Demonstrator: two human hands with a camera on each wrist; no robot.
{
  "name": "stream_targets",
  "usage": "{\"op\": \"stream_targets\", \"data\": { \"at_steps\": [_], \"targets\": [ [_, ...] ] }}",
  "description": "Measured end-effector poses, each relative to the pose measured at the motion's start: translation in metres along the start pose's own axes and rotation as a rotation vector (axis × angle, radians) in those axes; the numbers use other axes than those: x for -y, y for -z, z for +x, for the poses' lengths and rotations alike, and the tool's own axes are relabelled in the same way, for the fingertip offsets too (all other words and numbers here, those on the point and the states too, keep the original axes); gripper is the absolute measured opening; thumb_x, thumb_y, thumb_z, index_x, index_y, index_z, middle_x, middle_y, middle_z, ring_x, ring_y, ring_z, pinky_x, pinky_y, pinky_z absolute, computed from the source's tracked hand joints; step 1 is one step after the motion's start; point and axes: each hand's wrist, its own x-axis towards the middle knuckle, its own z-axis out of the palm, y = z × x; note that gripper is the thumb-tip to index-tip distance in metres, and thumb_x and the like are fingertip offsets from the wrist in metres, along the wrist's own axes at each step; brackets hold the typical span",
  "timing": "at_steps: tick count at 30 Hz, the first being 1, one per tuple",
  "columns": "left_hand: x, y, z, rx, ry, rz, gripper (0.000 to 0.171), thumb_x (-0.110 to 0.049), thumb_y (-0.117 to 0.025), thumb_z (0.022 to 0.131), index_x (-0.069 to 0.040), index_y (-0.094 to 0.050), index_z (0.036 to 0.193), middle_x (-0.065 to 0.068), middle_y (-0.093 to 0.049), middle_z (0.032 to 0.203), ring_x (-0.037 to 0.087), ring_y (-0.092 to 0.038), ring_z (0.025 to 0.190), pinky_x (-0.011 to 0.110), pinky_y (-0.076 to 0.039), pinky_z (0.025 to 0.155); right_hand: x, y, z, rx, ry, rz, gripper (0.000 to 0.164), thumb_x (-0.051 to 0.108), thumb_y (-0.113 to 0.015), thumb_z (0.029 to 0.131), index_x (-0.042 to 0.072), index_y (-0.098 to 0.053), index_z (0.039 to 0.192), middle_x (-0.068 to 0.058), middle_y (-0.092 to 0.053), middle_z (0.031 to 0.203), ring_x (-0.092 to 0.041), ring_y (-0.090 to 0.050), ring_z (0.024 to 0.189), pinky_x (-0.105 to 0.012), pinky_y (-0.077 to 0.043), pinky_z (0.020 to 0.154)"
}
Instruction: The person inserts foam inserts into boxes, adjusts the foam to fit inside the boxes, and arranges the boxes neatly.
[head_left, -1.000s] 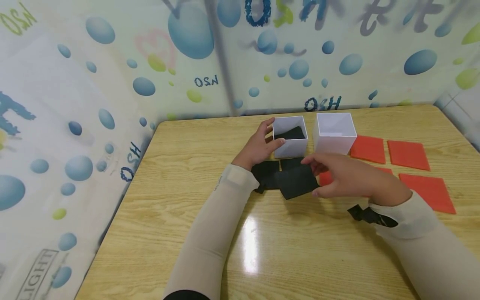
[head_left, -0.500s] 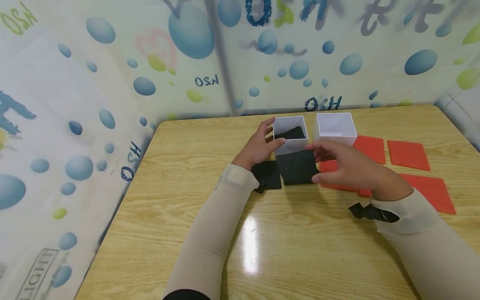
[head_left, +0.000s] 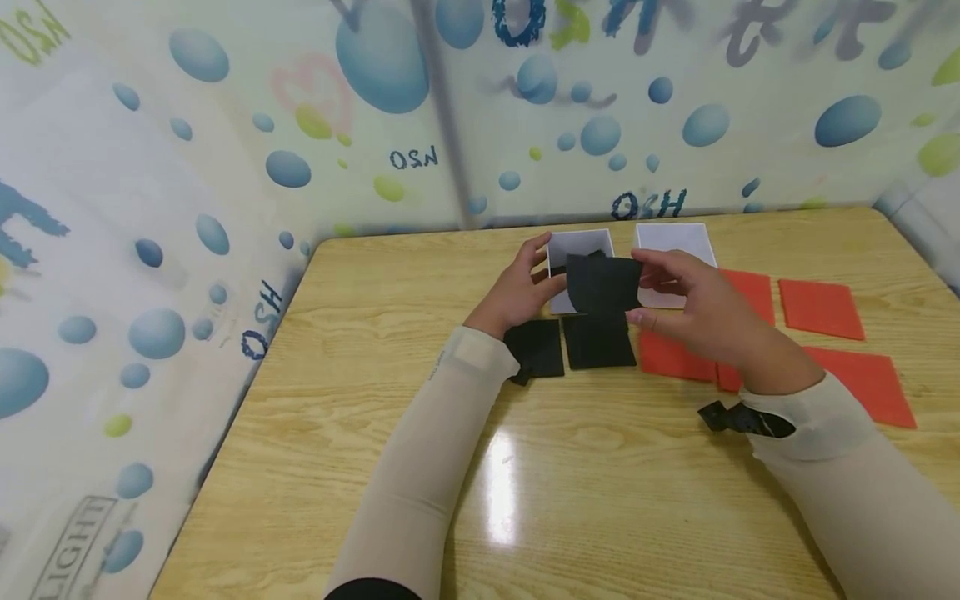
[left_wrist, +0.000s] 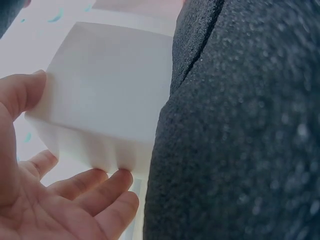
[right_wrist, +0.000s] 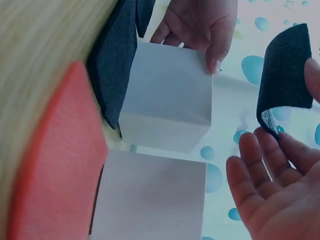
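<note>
My left hand (head_left: 513, 293) grips the left white box (head_left: 579, 241) at its side, thumb on the near rim and fingers at the left wall. In the left wrist view the thumb and fingers span the box's (left_wrist: 105, 82) walls. With my right hand (head_left: 708, 325) I pinch a black felt-like square (head_left: 604, 284) by its right edge, raised over the front of that box; it curves in the right wrist view. Black material shows inside the box, mostly hidden by the held square. Two black squares lie before the box, one left (head_left: 537, 350), one right (head_left: 600, 342).
A second white box (head_left: 677, 242) stands to the right, partly behind my right hand. Several red squares (head_left: 820, 307) lie on the wooden table (head_left: 390, 400) at the right, some under my hand. A patterned wall covering (head_left: 480, 108) rises behind the table's far edge.
My right hand has lifted the black square from the table area up and away from me, to the box's opening. The left hand has stayed at the box.
</note>
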Motion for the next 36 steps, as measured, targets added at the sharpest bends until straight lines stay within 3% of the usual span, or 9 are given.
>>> {"op": "stream_targets", "data": {
  "at_steps": [7, 18, 29, 36],
  "targets": [
    [0.0, -0.001, 0.002, 0.008, 0.002, -0.019, 0.082, -0.032, -0.068, 0.104, -0.033, -0.017, 0.168, 0.008, -0.022, 0.175, 0.032, -0.036, 0.157, 0.047, -0.04, 0.122, 0.003, 0.009, 0.018, -0.019, -0.087, -0.022, 0.075, 0.021, -0.078, 0.098, 0.007, -0.041, 0.161, -0.022, -0.053, 0.141, -0.043, -0.049, 0.135, -0.065, -0.039, 0.117],
    [-0.003, -0.001, 0.0, -0.008, -0.006, -0.012, 0.084, -0.033, -0.069, 0.103, -0.03, -0.017, 0.169, 0.01, -0.022, 0.175, 0.032, -0.037, 0.156, 0.047, -0.04, 0.122, 0.005, 0.012, 0.059, 0.062, -0.14, -0.289, 0.083, 0.038, -0.072, 0.101, 0.008, -0.031, 0.166, -0.03, -0.048, 0.152, -0.05, -0.044, 0.137, -0.07, -0.04, 0.111],
    [-0.002, -0.001, 0.0, 0.007, -0.014, -0.028, 0.083, -0.032, -0.068, 0.104, -0.031, -0.016, 0.169, 0.007, -0.023, 0.175, 0.03, -0.038, 0.155, 0.045, -0.041, 0.121, 0.007, 0.007, 0.083, 0.156, -0.171, -0.349, 0.081, 0.037, -0.07, 0.102, 0.002, -0.032, 0.164, -0.03, -0.046, 0.155, -0.048, -0.047, 0.138, -0.066, -0.041, 0.113],
    [-0.001, 0.0, 0.0, 0.006, -0.025, -0.034, 0.083, -0.031, -0.068, 0.104, -0.028, -0.016, 0.169, 0.01, -0.022, 0.175, 0.031, -0.037, 0.156, 0.046, -0.04, 0.122, 0.013, 0.003, 0.092, 0.189, -0.172, -0.327, 0.078, 0.032, -0.072, 0.101, 0.003, -0.034, 0.163, -0.026, -0.047, 0.154, -0.045, -0.053, 0.134, -0.062, -0.048, 0.108]
  ]
}}
